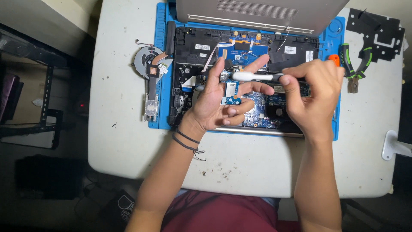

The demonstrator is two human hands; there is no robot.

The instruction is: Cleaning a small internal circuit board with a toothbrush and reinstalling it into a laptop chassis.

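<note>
My left hand [223, 96] holds a small blue circuit board [230, 92] between thumb and fingers, raised above an opened laptop [189, 51]. My right hand [313, 94] grips a slim white tool [253, 76] by its dark end, with the white tip lying across the top of the small board near my left fingertips. Below both hands the laptop's blue main board [262, 116] and black inner frame are exposed. The laptop lies on a blue work mat [162, 64].
A removed cooling fan with copper heat pipe [148, 62] lies at the mat's left edge. Green-handled pliers [354, 64] and a black cut-out plate [380, 30] lie at the right. The white table [128, 129] ends near my body; dark shelving stands at the left.
</note>
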